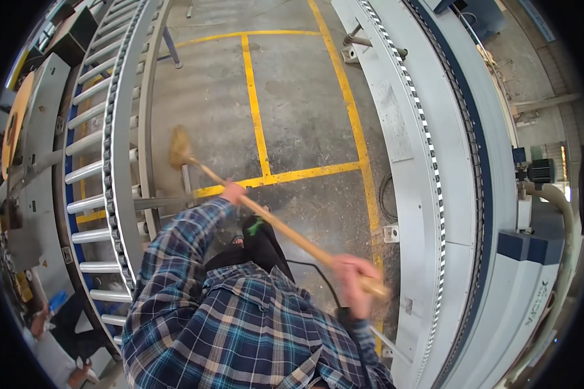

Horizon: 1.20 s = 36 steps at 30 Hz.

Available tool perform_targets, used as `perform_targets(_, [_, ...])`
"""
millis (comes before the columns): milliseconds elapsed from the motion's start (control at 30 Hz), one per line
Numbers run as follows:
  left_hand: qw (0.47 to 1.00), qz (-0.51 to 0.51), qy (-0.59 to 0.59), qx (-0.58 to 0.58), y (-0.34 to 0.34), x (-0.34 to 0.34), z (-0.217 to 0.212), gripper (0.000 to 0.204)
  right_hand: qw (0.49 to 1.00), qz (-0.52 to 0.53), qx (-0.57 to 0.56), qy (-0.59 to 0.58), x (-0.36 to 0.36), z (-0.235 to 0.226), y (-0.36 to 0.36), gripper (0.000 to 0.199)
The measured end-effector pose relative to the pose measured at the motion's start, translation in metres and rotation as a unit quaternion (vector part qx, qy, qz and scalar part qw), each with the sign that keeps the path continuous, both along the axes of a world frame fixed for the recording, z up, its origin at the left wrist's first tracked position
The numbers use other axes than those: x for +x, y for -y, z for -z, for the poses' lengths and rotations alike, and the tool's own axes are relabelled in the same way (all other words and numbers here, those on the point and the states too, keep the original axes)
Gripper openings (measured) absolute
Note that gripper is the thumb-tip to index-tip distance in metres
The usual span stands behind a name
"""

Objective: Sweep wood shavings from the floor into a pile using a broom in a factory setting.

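Observation:
A broom with a long wooden handle (289, 232) slants across in front of me from lower right to upper left. My left hand (232, 192) is wrapped round the handle in its lower part, nearer the bristles. Close to the handle's upper end, my right hand (357, 280) grips it, slightly smeared by motion. The straw-coloured broom head (180, 148) is down by the floor at the left, beside the roller conveyor's frame, and looks blurred.
A roller conveyor (97, 172) runs along my left, its leg (187, 181) near the broom head. Yellow lines (256, 110) mark the grey floor. A long grey machine (428, 188) stands on my right, with a coiled cable (385, 198) at its base. Another person's hand (40, 322) shows at lower left.

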State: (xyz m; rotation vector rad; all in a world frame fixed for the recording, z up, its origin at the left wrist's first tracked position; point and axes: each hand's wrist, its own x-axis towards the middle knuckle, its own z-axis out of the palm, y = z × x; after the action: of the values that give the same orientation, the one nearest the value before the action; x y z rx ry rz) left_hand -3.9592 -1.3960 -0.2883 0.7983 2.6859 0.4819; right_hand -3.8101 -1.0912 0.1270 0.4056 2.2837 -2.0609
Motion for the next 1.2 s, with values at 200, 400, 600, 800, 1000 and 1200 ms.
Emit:
perform_targets(200, [0.819, -0.063, 0.235, 0.519, -0.259, 0.027, -0.062, 0.008, 0.928, 0.239, 0.222, -0.177, 0.025, -0.145, -0.084, 0.012])
perform_targets(400, [0.856, 0.169, 0.046, 0.487, -0.286, -0.007, -0.233, 0.021, 0.87, -0.012, 0.011, -0.492, -0.029, -0.245, -0.058, 0.01])
perform_targets(600, [0.887, 0.091, -0.037, 0.452, -0.214, -0.094, -0.272, 0.019, 0.859, -0.119, -0.152, -0.474, -0.087, -0.26, -0.089, 0.013])
perform_targets(800, [0.965, -0.098, -0.044, 0.238, -0.016, -0.206, -0.202, 0.019, 0.957, 0.112, -0.013, -0.269, -0.223, -0.119, -0.034, 0.026])
perform_targets(1000, [0.989, -0.136, -0.019, 0.048, 0.196, -0.291, -0.024, 0.013, 0.988, -0.145, -0.053, -0.022, -0.345, -0.007, 0.116, 0.012])
perform_targets(1200, [0.989, -0.036, 0.024, 0.144, 0.143, -0.351, 0.015, 0.011, 0.994, 0.074, 0.002, 0.081, -0.389, -0.043, 0.137, 0.017])
